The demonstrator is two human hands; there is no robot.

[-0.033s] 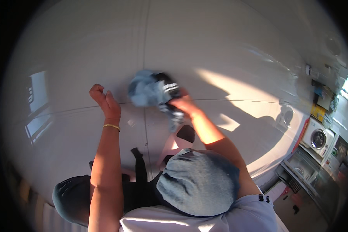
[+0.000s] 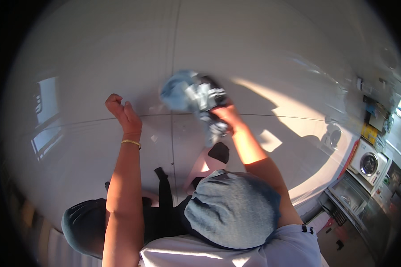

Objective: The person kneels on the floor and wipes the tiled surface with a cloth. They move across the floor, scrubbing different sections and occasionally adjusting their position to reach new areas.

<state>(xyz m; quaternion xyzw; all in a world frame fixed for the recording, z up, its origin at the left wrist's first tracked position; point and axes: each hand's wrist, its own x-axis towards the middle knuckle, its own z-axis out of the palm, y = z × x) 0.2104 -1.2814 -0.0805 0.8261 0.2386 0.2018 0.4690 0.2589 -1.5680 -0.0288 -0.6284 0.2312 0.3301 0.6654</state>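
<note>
Bunched cloth, light blue with a dark, white-striped part, lies just above the centre of the frame, its outline blurred. Right hand grips its right side, fingers closed on the fabric, with a loose end hanging toward the person's pink footwear. Left hand, left of centre, is half curled, thumb apart from the fingers, and holds nothing visible; a bracelet circles that wrist. Beneath both is a glossy tiled floor; whether the cloth touches it or hangs above cannot be told.

As for progress, the grip is made, and the work looks to be under way rather than finished: the fabric is crumpled, neither spread flat nor folded, and it has not been let go. How much is left cannot be judged from this view.
</note>
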